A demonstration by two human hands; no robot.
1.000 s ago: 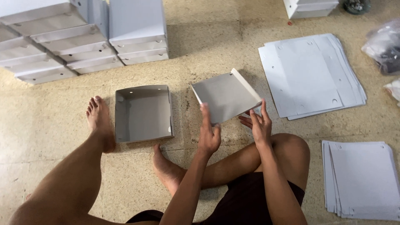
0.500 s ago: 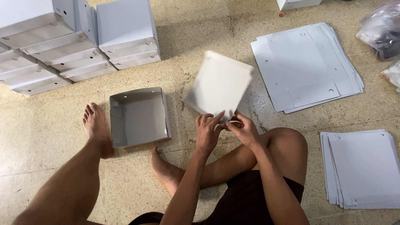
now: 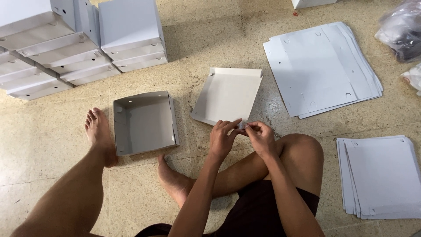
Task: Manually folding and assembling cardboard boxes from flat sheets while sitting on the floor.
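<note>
hands (image 3: pixel 242 134), two, on one lid (image 3: pixel 228 94)

One head-worn camera looks steeply down from above the seated person, close over the left hand (image 3: pixel 222 137) and right hand (image 3: pixel 259 137) at centre, with the tiled floor (image 3: pixel 44 131) stretching far to stacked boxes (image 3: pixel 79 44) at left and flat sheets (image 3: pixel 320 66) at right.

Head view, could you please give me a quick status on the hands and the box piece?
Both hands, left and right, pinching near edge of half-folded white box piece. Piece resting on floor. Finished open box beside it, apart. Nothing obstructing.
</note>
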